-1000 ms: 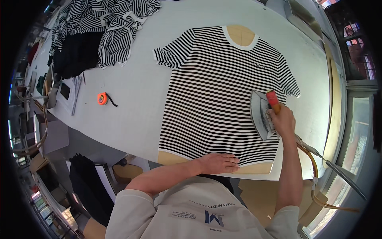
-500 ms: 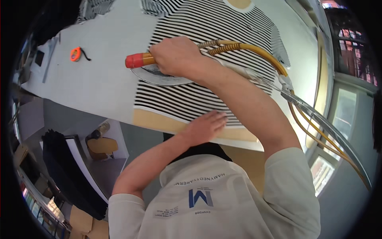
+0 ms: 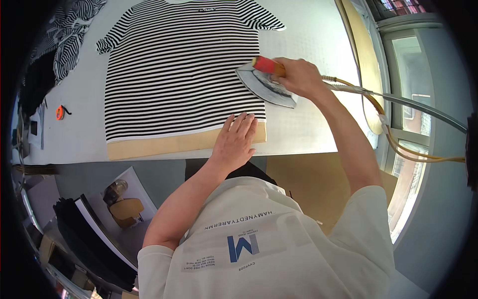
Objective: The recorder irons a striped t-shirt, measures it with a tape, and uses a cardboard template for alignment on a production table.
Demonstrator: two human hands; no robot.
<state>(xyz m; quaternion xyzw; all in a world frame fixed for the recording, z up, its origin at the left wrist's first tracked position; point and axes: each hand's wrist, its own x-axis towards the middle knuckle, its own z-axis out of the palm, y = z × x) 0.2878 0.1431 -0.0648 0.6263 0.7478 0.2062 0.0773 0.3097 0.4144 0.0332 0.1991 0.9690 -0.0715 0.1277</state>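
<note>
The right grip (image 3: 302, 78) is closed around the red-tipped handle of an iron (image 3: 271, 90), whose plate straddles the right side edge of a striped shirt (image 3: 181, 70); whether the plate touches cannot be told. The left hand (image 3: 234, 142) lies flat, fingers extended and slightly parted, grasping nothing, over the shirt's near hem at the right and the tan board (image 3: 159, 144) showing beneath. The shirt is spread on the white table (image 3: 306, 132), the board's near edge close to the table's near edge. Broad white surface shows right of the iron, crossed by a yellow hose (image 3: 374, 103), and left of the shirt, toward an orange tape measure (image 3: 60, 113).
</note>
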